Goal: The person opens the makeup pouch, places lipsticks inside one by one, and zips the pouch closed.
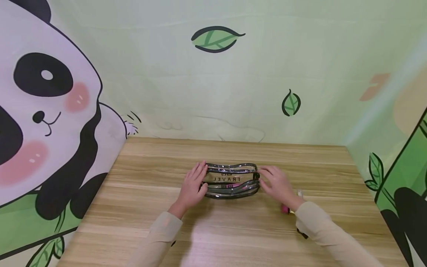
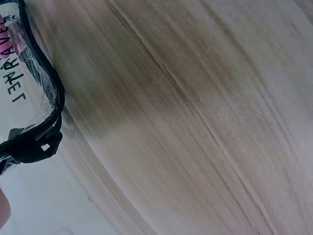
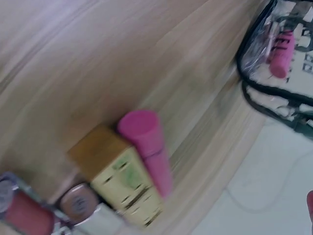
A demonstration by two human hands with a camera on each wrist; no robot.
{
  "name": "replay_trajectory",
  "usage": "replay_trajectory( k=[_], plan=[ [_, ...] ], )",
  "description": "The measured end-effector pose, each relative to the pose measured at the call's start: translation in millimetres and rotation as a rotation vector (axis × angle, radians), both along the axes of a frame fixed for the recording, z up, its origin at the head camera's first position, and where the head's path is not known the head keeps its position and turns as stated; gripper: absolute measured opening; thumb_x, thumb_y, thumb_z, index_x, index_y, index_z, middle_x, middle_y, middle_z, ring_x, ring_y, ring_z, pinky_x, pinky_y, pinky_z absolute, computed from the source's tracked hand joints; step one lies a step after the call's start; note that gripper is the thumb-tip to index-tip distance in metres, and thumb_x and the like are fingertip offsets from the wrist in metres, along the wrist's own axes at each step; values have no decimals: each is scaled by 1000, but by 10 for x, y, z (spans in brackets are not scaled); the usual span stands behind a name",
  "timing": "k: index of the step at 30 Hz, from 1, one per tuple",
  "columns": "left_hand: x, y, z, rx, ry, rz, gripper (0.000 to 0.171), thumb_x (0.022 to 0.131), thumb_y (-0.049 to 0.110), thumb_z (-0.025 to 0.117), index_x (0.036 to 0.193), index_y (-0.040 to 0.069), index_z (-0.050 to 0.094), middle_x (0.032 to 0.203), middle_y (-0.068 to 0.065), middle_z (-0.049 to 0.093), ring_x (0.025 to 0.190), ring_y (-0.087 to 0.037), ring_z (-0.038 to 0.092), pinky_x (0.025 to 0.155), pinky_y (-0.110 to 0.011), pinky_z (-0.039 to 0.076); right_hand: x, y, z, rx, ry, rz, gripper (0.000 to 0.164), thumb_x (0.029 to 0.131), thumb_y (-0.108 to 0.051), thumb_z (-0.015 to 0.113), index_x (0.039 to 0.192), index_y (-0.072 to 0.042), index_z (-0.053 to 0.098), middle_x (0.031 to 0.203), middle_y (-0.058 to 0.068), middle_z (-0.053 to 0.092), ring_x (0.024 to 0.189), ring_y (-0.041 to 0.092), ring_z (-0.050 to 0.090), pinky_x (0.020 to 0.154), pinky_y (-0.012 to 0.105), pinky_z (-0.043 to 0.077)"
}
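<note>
The clear plastic pouch with black edging and the printed word TRAVEL is on the wooden table, and I take it as the landmark. The left hand lies at its left end, with the fingers nearly straight and touching the edge, the thumb apart from them. The right hand has its fingertips at the right end of the pouch; whether they pinch it, I cannot tell.

In my judgement, the work is only partly done. A small pink cylinder is already inside the pouch. The two black-edged bands of the pouch stand apart, but I cannot see surely if its zip is closed. Several things remain outside.

To the right of the pouch and nearer to the person, there is a bright pink tube, just beside a brown and yellow box. Next come a round container with a tan top and a clear container with reddish-pink contents. In the head view, the right sleeve covers part of this group, so it stands in the way of seeing it. Behind the pouch, beyond the table, hangs a pale green backdrop.
</note>
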State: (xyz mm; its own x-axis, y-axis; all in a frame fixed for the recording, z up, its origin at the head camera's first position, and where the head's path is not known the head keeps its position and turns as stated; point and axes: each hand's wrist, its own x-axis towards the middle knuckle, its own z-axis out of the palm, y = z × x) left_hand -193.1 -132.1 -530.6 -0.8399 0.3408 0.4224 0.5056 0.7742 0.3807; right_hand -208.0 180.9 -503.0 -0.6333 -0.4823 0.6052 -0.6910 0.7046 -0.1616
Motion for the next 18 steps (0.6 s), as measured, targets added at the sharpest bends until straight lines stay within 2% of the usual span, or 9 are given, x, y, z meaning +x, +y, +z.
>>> replay_trajectory(
  k=[12, 18],
  plan=[
    [11, 9, 18, 1, 26, 1, 56, 81, 18, 44, 135, 4, 36, 143, -8, 30, 132, -30, 26, 102, -52, 25, 19, 367, -178, 110, -152, -100, 39, 72, -14, 67, 108, -3, 59, 104, 16, 60, 96, 30, 55, 86, 45, 44],
    [16, 11, 21, -8, 56, 3, 57, 80, 17, 47, 134, 3, 37, 143, -9, 32, 130, -32, 29, 100, -52, 27, 24, 542, -280, 186, -216, -136, 39, 73, -14, 65, 111, -3, 58, 103, 14, 59, 97, 29, 54, 84, 43, 45]
  ],
)
